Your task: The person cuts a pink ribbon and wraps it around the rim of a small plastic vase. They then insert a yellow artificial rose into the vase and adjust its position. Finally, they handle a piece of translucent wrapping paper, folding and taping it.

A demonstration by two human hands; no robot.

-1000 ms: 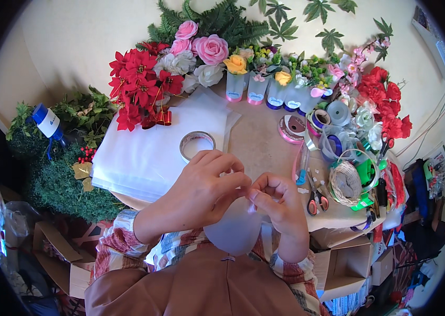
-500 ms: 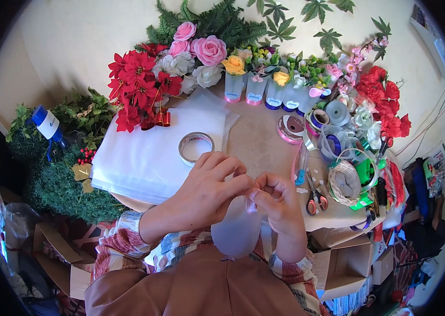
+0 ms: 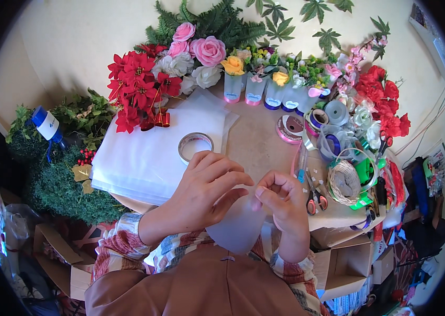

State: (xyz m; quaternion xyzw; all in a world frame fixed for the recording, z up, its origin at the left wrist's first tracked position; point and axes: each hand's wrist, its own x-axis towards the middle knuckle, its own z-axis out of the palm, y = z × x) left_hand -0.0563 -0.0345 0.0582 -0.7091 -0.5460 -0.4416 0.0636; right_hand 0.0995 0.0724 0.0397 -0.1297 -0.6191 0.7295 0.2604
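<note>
A piece of frosted translucent plastic sheet [image 3: 237, 229] with a rounded lower edge hangs in front of my lap, below both hands. My right hand [image 3: 284, 203] is closed in a pinch at the sheet's upper right. Something small and pale pink shows under its thumb, too blurred to name. My left hand [image 3: 204, 187] is over the sheet's upper left, its fingers and thumb spread apart with nothing visible between them. Just beyond my left hand a roll of tape [image 3: 182, 149] lies on a stack of white translucent sheets [image 3: 143, 152].
Frosted vases [image 3: 254, 90] of artificial flowers line the table's back. At right are ribbon spools [image 3: 290, 128], orange-handled scissors [image 3: 317, 203] and a white wicker basket [image 3: 344, 183]. Red poinsettias [image 3: 139, 79] stand back left; an open cardboard box [image 3: 343, 268] is below the table's right side.
My left fingers have parted from my right fingertips and opened. My right hand keeps its pinch nearly in place, and the frosted sheet has shifted slightly left.
</note>
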